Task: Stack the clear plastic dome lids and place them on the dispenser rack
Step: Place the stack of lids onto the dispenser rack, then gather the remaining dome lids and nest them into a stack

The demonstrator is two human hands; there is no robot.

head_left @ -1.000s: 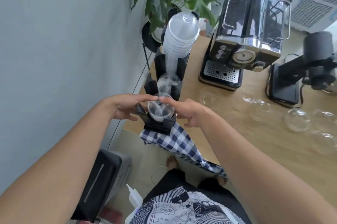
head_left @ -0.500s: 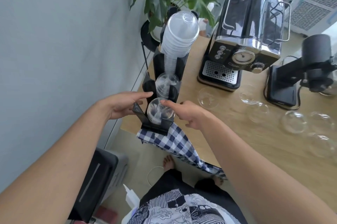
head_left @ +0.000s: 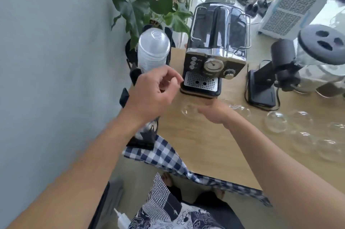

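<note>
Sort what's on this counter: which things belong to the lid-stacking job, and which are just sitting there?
Job:
- lid stack in the rack
- lid by the right hand
- loose lids further right
- left hand, nothing visibly in it

Lying about:
- espresso machine
- grinder
- plant
- checked cloth
- jar

Clear glossy plastic dome lids [head_left: 276,121] lie on the matt wood-grain counter [head_left: 201,146]; the espresso machine [head_left: 216,49] shows polished chrome, beside a checked cloth [head_left: 164,156] and a matt black rack [head_left: 141,141].
</note>
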